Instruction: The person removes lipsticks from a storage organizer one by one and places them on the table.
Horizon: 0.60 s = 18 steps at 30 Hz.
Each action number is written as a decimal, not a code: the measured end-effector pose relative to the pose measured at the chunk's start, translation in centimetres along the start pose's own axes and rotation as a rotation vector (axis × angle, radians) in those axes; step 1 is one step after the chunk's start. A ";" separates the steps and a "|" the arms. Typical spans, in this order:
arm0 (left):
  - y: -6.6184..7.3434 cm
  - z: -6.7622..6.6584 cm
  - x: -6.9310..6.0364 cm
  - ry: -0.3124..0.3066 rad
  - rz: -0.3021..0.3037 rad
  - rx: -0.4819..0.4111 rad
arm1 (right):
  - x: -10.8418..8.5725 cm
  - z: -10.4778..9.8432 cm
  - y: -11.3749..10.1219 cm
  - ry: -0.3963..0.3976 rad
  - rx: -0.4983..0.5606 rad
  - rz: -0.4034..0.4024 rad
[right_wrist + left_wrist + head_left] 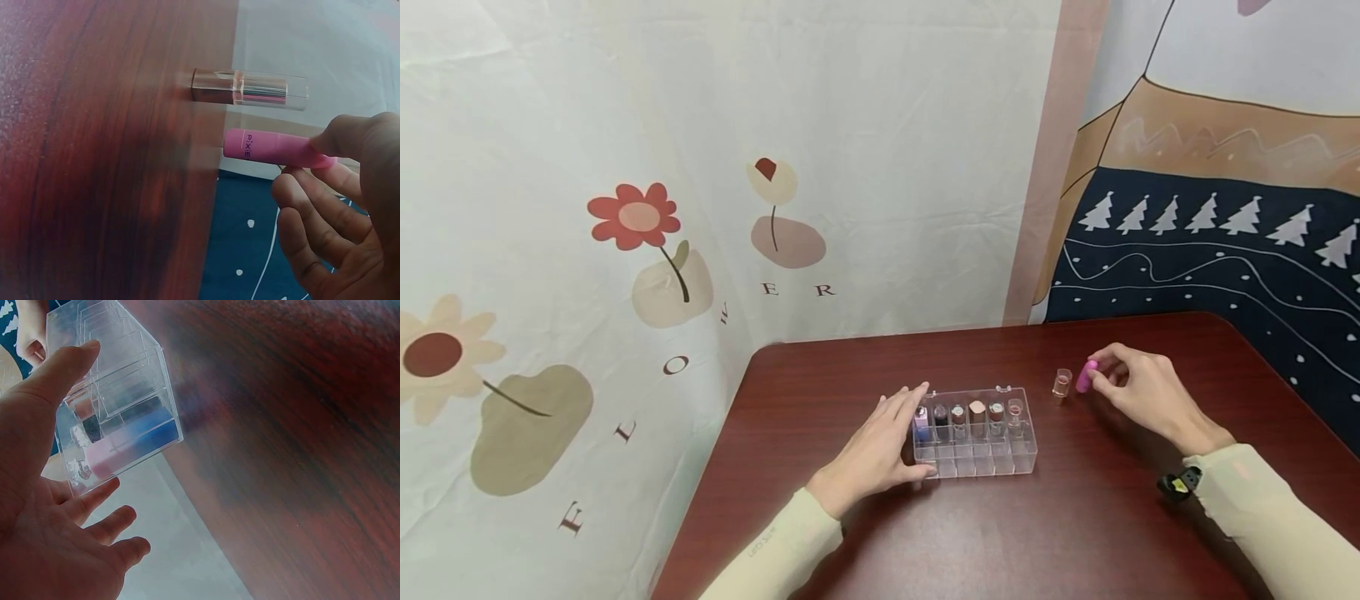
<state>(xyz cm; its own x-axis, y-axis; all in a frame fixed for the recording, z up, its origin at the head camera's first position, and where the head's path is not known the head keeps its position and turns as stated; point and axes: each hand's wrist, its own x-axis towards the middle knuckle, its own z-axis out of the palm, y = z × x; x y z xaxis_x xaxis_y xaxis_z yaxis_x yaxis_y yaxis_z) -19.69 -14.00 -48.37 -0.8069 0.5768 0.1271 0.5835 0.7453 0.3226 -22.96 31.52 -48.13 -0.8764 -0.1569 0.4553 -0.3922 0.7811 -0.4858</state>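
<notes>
A clear compartment box (975, 460) stands on the table, its back row holding several lipstick tubes and its front row bare. My left hand (880, 446) rests along the box's left side, thumb at the front corner and fingers toward the back; in the left wrist view the thumb lies on the box (125, 369) near a pink and blue tube (131, 445). To the right, my right hand (1146, 396) pinches a pink tube (269, 147) between thumb and fingers near its top. Beside it, not touching, a clear and rose-gold tube (1062, 383) stands upright.
The dark red wooden table (992, 542) meets a pale cloth (887, 167) with printed flowers and letters behind and at the left. A dark blue cloth with white trees (1210, 250) hangs at the right. A black watch (1180, 483) is on the right wrist.
</notes>
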 end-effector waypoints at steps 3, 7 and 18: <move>0.0 0.0 0.0 0.001 0.001 -0.002 | 0.0 0.1 0.1 -0.008 -0.005 0.001; 0.0 0.1 0.1 0.006 0.003 0.002 | -0.1 0.3 0.2 -0.020 -0.003 0.013; 0.1 0.0 0.0 0.000 -0.003 0.003 | -0.3 0.6 0.4 -0.051 0.002 0.030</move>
<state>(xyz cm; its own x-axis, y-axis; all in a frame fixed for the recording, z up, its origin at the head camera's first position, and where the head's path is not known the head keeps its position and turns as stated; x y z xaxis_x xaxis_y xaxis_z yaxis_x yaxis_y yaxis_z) -19.67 -13.94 -48.35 -0.8086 0.5746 0.1262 0.5815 0.7480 0.3199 -23.04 31.49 -48.88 -0.9009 -0.1641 0.4019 -0.3660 0.7848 -0.5001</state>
